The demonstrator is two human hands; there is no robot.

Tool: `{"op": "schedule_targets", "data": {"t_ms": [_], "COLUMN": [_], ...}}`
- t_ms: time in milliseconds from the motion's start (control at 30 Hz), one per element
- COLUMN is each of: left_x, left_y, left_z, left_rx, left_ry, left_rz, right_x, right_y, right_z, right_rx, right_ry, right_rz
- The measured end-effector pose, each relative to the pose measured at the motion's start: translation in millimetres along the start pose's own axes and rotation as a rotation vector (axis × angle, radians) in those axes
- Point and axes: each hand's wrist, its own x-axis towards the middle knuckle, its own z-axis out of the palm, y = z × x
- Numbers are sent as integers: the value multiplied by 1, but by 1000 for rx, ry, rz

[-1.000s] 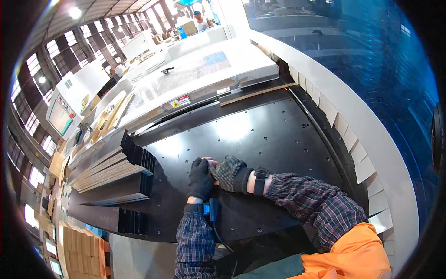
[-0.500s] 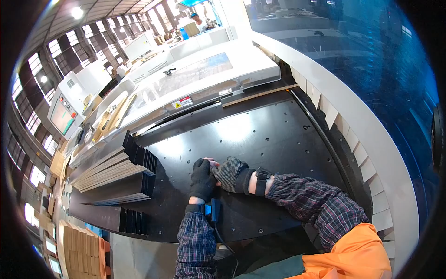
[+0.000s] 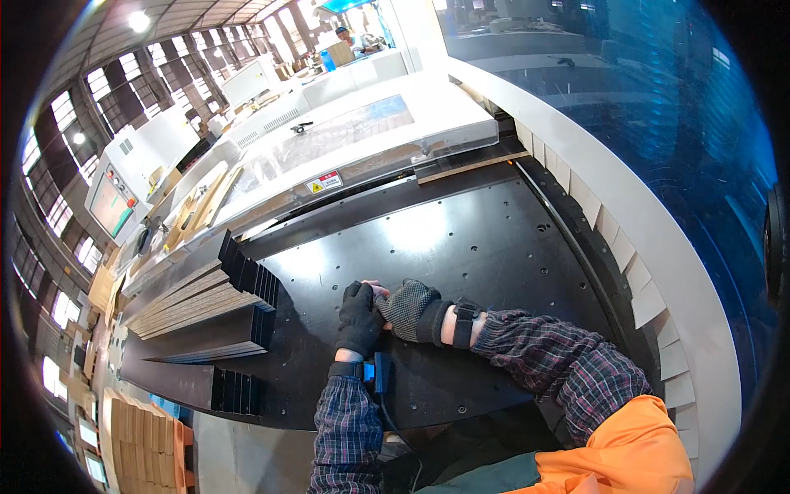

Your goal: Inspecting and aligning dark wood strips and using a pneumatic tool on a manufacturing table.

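Note:
My left hand (image 3: 359, 319) and my right hand (image 3: 410, 310), both in dark gloves with some bare fingertips, meet over the black tabletop (image 3: 428, 239). Their fingers are curled and touch each other. Whatever may be between them is hidden. Left of my hands lie stacks of long black-faced boards (image 3: 193, 288) with raw brown edges, their ends toward me. A band with a blue device (image 3: 378, 373) and a cable is on my left wrist; a black strap (image 3: 465, 321) circles the right one.
Beyond the tabletop runs a white machine beam (image 3: 354, 148) with a narrow board (image 3: 469, 165) at its foot. A pleated guard (image 3: 621, 247) and a blue transparent cover (image 3: 642, 99) border the right. Brown panels (image 3: 144, 440) are piled at lower left; a person (image 3: 350, 39) is far back.
The narrow board at the foot of the machine beam has shifted to the right. In the background the person has moved slightly. My hands stay in place.

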Motion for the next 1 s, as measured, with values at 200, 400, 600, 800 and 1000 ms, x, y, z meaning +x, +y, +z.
{"op": "schedule_targets", "data": {"t_ms": [200,400,600,800,1000], "left_x": [1,0,0,0,-1], "left_y": [-5,-5,2,-5,-6], "left_z": [3,2,0,1,0], "left_rx": [8,-3,13,14,14], "left_ry": [-6,-1,-12,-14,-9], "left_rz": [7,-5,-12,-13,12], "right_x": [1,0,0,0,1], "right_y": [3,-2,1,-1,-1], "right_z": [3,-3,1,-2,1], "right_rx": [-2,-10,-22,-18,-23], "right_ry": [-11,-30,-18,-11,13], "right_rz": [-4,10,9,-1,-9]}}
